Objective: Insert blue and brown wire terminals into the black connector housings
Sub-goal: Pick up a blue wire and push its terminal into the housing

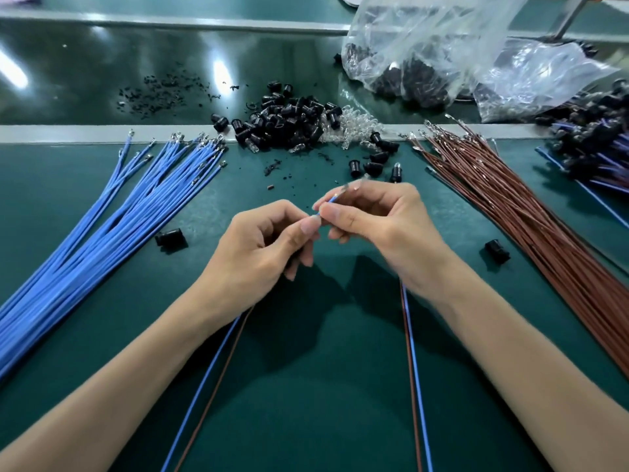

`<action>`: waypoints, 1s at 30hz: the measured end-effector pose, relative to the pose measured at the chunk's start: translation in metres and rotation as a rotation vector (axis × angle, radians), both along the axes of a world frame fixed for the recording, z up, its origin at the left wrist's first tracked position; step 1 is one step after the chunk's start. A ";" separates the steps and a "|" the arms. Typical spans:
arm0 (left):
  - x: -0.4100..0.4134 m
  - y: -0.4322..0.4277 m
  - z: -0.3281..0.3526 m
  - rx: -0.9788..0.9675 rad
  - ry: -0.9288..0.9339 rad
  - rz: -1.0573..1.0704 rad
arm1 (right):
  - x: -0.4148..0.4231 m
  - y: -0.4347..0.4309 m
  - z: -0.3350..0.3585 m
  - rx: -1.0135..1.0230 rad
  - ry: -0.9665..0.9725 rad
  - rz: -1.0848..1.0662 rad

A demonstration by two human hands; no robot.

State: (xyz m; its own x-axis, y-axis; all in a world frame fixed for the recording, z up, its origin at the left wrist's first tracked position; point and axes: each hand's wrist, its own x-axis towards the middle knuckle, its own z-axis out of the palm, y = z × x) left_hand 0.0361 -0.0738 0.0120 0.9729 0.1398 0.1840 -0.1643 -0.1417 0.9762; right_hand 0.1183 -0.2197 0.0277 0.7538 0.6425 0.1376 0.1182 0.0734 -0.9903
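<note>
Forearms [136, 369] converge; left hand [265, 240], right hand [377, 219] (fingers curled) both pinch blue wire [332, 200] tip.

The mat [306, 403] on the near table is plain dark green. The far belt [136, 63] is a glossier green with white glints of light. A pale grey strip [85, 133] runs between them. On the left lies a bundle of bright blue wires [102, 229] with silvery tips; on the right, a bundle of reddish-brown wires [510, 206], also silver-tipped. The heap of housings [286, 120] at far centre is black, mixed with clear glassy bulbs [350, 126]. The bags [425, 39] at far right are transparent, with dark pieces inside. At the centre, a blue wire end [332, 200] carries a silvery tip. Nearer run a left pair [205, 386] and a right pair [415, 369] of wires, each one blue and one brown.
</note>
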 end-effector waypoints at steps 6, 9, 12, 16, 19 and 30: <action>0.006 0.001 -0.004 -0.059 0.010 0.075 | 0.074 0.022 0.016 -0.443 -0.531 -0.428; 0.007 0.002 -0.005 -0.077 0.004 0.064 | 0.107 0.045 0.007 -0.790 -0.683 -0.469; 0.008 0.003 -0.007 -0.096 -0.014 0.047 | 0.120 0.058 -0.007 -1.008 -0.699 -0.438; 0.008 0.006 -0.007 -0.077 -0.038 0.045 | 0.121 0.061 -0.010 -0.998 -0.687 -0.557; 0.008 0.008 -0.007 -0.046 -0.038 0.053 | 0.121 0.063 -0.005 -1.028 -0.675 -0.564; 0.009 0.010 -0.006 -0.167 -0.074 0.074 | 0.104 0.061 0.008 -0.884 -0.658 -0.534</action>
